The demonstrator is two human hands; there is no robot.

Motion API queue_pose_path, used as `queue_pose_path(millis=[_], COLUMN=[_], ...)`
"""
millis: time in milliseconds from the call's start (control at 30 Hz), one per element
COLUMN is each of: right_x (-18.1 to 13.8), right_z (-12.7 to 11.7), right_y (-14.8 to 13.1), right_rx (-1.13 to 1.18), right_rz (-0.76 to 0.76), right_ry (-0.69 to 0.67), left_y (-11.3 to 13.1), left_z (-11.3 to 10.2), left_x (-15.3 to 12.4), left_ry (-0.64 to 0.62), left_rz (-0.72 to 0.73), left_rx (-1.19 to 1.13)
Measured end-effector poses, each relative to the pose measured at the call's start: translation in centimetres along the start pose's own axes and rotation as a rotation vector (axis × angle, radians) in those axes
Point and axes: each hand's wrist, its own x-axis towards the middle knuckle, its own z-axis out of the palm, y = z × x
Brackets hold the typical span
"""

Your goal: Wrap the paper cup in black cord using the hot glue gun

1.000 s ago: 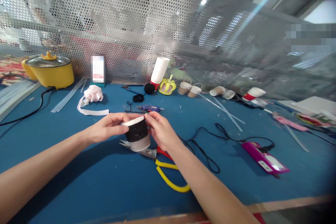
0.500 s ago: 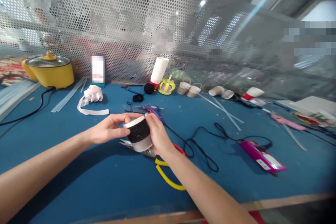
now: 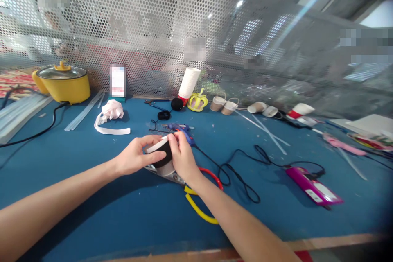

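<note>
Between my hands is a small paper cup (image 3: 164, 158) with a white rim, a black band wrapped around its upper part and a pale lower part. My left hand (image 3: 138, 155) grips it from the left, thumb across the black band. On the right side, my right hand (image 3: 183, 156) pinches at the rim with thumb and forefinger; its fingertips partly hide that spot. Beneath the hands lie scissors (image 3: 201, 209) with yellow and red handles, blades partly covered. Just beyond them rests a blue glue gun (image 3: 183, 130). A ball of black yarn (image 3: 177, 104) sits farther back.
A yellow electric pot (image 3: 66, 88) stands back left, near clear glue sticks (image 3: 82, 114) and a white ribbon roll (image 3: 112, 110). Stacked paper cups (image 3: 190, 81), a yellow crown-like piece (image 3: 197, 101) and small baskets (image 3: 229, 107) line the back. A purple power strip (image 3: 313, 188) and black cord lie right.
My left thumb has moved farther over the black band, and my right thumb and forefinger have come together at the rim. The view has shifted slightly.
</note>
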Motion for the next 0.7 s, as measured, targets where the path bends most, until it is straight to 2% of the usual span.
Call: queue_pose_path(millis=[133, 267, 500, 700], right_x=[-0.2, -0.3, -0.2, -0.2], right_z=[0.2, 0.3, -0.1, -0.1], right_y=[0.0, 0.1, 0.0, 0.0], right_rx=[-0.122, -0.174, -0.071, -0.035], right_rz=[-0.150, -0.211, -0.145, -0.103], right_ry=[0.014, 0.015, -0.035, -0.059], left_y=[0.1, 0.1, -0.9, -1.5], left_z=[0.4, 0.5, -0.2, -0.4], left_x=[0.0, 0.1, 0.4, 0.3], left_ry=[0.038, 0.047, 0.065, 0.027], left_rz=[-0.028, 0.011, 0.005, 0.046], left_rx=[0.049, 0.039, -0.012, -0.035])
